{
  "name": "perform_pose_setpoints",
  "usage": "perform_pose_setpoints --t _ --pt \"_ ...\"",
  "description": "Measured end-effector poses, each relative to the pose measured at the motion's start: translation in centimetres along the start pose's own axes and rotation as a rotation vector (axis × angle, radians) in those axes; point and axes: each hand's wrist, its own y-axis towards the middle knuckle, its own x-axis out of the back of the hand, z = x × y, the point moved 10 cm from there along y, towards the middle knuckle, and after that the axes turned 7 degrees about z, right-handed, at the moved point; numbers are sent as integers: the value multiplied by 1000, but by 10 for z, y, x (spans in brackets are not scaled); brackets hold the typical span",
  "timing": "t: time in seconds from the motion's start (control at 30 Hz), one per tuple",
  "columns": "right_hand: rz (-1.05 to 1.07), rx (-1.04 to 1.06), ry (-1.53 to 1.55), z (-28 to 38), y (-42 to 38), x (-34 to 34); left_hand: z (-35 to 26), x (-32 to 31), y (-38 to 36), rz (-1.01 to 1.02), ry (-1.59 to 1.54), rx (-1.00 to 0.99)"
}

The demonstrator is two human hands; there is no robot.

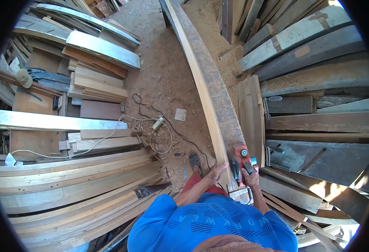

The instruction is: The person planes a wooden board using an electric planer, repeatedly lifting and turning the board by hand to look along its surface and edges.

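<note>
A long pale wooden board [205,107] lies along the left side of a worn, dusty workbench [222,90]. Near the board's close end, my left hand [218,171] grips its edge with the fingers curled over it. My right hand [250,178] is closed around the dark handle of a red electric planer [242,153]. The planer sits on the bench just right of the board, apart from the board's top face as far as I can see. Its underside is hidden.
Stacked planks [75,185] fill the left side, and more timber [318,122] lines the right. A dark cable [180,135] and a white extension cord with a socket block [158,123] cross the floor. Sawdust [230,63] lies beyond the bench.
</note>
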Motion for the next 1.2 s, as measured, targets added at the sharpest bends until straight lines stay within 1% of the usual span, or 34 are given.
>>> perform_pose_setpoints --t 0.03,0.07,0.1,0.17,0.2,0.27,0.3,0.33,0.37,0.43,0.47,0.5,0.53,0.57,0.63,0.7,0.8,0.9,1.2 --pt "-35 -27 -144 6 -4 8 -25 -33 -10 83 -27 -16" --pt "6 -174 -364 29 -18 23 -54 -71 -21 169 -51 -36" --pt "-39 44 -209 55 -23 33 -81 -108 -33 257 -75 -51" --pt "-133 468 100 93 -46 61 -128 -162 -56 287 -85 -43" --pt "-21 620 256 123 -68 69 -146 -183 -67 304 -93 -37" --pt "212 928 556 212 -136 99 -177 -219 -87 400 -95 -111" --pt "200 1041 458 246 -172 110 -190 -230 -95 449 -98 -150" --pt "119 1122 401 269 -199 123 -206 -243 -107 581 -105 -184" --pt "38 1199 345 288 -222 133 -225 -251 -119 589 -66 -277" --pt "-162 1205 94 321 -246 152 -266 -280 -150 596 5 -459" --pt "-280 1203 79 336 -254 159 -280 -283 -155 594 66 -525" --pt "-380 1298 182 357 -272 171 -292 -288 -160 592 127 -589" --pt "-493 1405 176 373 -285 178 -303 -288 -165 540 54 -635" --pt "-610 1511 170 387 -297 184 -313 -293 -169 526 163 -617" --pt "-675 1547 194 416 -318 193 -340 -298 -182 491 123 -636" --pt "-712 1583 227 436 -337 201 -362 -312 -197 541 111 -650" --pt "-725 1642 292 456 -351 208 -386 -330 -214 607 129 -743" --pt "-704 1601 325 462 -351 208 -394 -335 -224 625 117 -792" --pt "-754 1663 327 466 -357 200 -396 -333 -230 626 137 -798"
